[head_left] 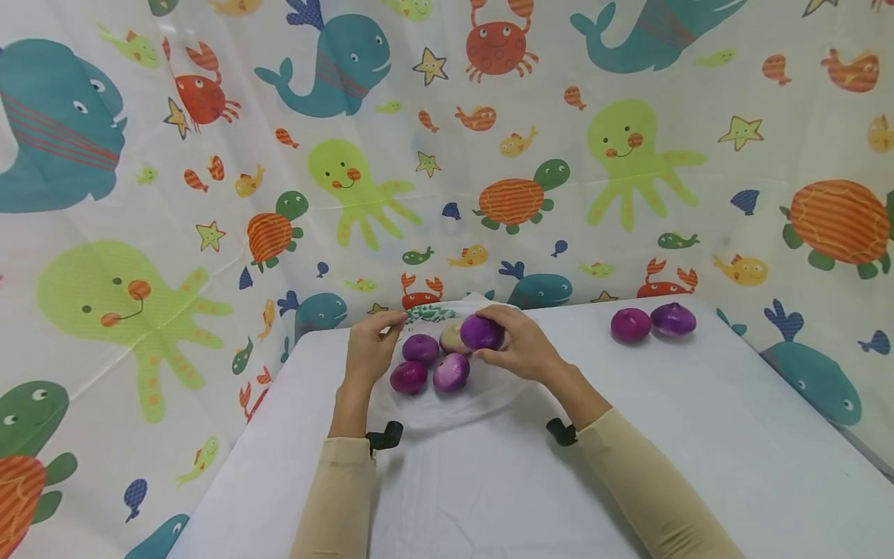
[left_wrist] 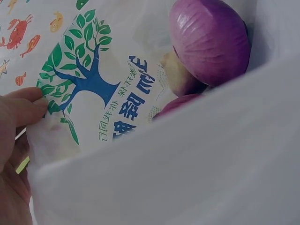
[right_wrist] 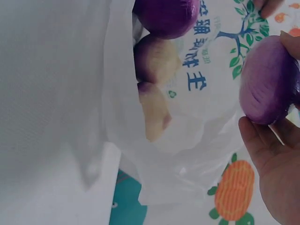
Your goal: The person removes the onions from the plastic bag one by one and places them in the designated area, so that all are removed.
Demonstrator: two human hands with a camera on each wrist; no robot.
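A white plastic bag (head_left: pixel 447 418) printed with a green and blue tree lies on the table, its mouth spread open. My left hand (head_left: pixel 370 351) pinches the bag's edge between thumb and fingers, clearest in the left wrist view beside the printed tree (left_wrist: pixel 89 79). Above the bag, my right hand (head_left: pixel 520 341) grips a purple onion (head_left: pixel 481 333), with fingers and thumb around its sides. Several more onions rest in the bag, among them a reddish-purple onion (head_left: pixel 409 377) and a paler onion (head_left: pixel 451 373). The held onion partly hides a whitish onion (head_left: pixel 452 339).
Two more purple onions, a round one (head_left: pixel 631 325) and a broader one (head_left: pixel 673 320), sit together at the table's back right. A white cloth covers the table (head_left: pixel 698 435). Behind it hangs a curtain (head_left: pixel 433 202) patterned with sea animals.
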